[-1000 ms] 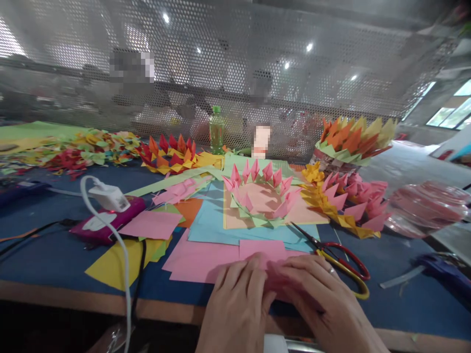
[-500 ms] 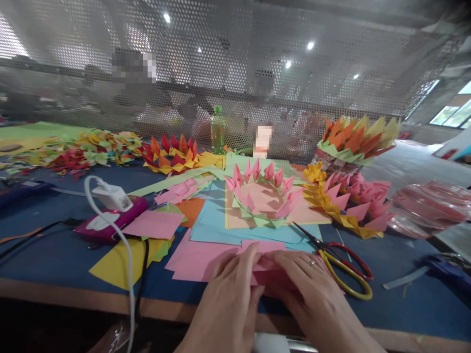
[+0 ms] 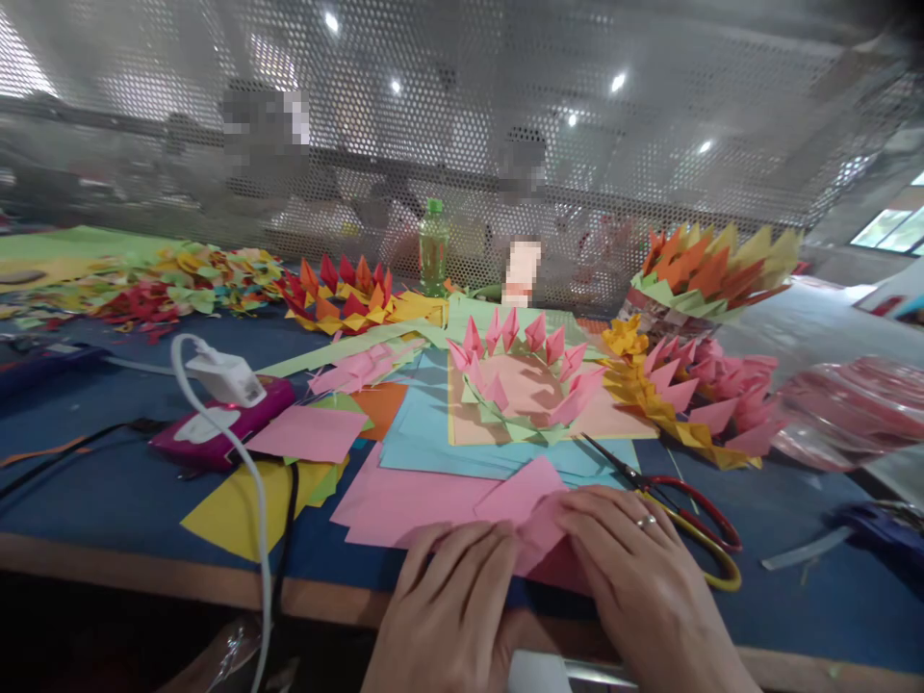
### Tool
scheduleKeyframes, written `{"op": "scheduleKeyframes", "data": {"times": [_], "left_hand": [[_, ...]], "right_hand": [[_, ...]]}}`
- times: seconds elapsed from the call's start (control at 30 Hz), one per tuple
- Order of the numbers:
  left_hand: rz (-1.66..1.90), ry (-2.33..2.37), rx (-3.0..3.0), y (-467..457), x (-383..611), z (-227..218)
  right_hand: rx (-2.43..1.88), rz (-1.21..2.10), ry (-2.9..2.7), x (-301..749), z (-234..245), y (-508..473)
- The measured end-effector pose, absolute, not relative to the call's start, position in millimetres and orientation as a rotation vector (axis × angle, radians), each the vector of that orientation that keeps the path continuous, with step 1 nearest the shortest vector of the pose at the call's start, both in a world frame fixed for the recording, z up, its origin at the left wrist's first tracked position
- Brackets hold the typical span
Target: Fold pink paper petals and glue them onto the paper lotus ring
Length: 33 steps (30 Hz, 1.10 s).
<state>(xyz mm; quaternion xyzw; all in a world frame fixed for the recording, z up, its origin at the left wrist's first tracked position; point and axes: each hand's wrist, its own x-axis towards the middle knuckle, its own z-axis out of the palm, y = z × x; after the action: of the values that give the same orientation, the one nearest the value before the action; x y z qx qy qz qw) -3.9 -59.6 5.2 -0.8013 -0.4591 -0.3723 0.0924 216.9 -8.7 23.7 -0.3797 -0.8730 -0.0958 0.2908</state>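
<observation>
My left hand (image 3: 448, 602) and my right hand (image 3: 635, 568) lie side by side at the near table edge, both pressing on a pink paper piece (image 3: 530, 505) whose folded flap stands up between them. Fingers of both hands are bent onto the paper. A stack of pink sheets (image 3: 404, 500) lies under and left of it. Beyond stands a pink and green paper crown ring (image 3: 524, 385) on an orange sheet. Red and yellow scissors (image 3: 685, 525) lie just right of my right hand.
Folded paper flowers sit at the back: red-orange (image 3: 343, 298), pink-yellow (image 3: 693, 404), orange-green (image 3: 714, 274). A magenta device with a white charger (image 3: 223, 409) and cable lies left. A green bottle (image 3: 433, 248) stands by the perforated metal screen (image 3: 462, 125). Yellow sheet (image 3: 245, 510) near left.
The pink piece has been refolded: a triangular flap now stands up between my hands. My left hand slid back toward the table edge; my right stayed on the paper.
</observation>
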Motion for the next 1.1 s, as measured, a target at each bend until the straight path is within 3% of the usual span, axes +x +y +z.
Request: {"op": "scheduleKeyframes", "data": {"times": [0.23, 0.5, 0.8, 1.1], "left_hand": [[-1.052, -1.258, -2.436, -61, -1, -9], [-1.050, -1.265, -2.405, -62, -3, -15], [-1.192, -1.325, -2.363, -61, 6, -17], [-1.250, -1.408, -2.314, -59, 5, -8]], "right_hand": [[-0.835, -0.085, -2.349, 207, 35, -16], [-0.857, -0.131, -2.380, 215, 33, -13], [-0.834, 0.179, -2.356, 216, 38, -14], [-0.886, -0.004, -2.393, 215, 40, -18]]}}
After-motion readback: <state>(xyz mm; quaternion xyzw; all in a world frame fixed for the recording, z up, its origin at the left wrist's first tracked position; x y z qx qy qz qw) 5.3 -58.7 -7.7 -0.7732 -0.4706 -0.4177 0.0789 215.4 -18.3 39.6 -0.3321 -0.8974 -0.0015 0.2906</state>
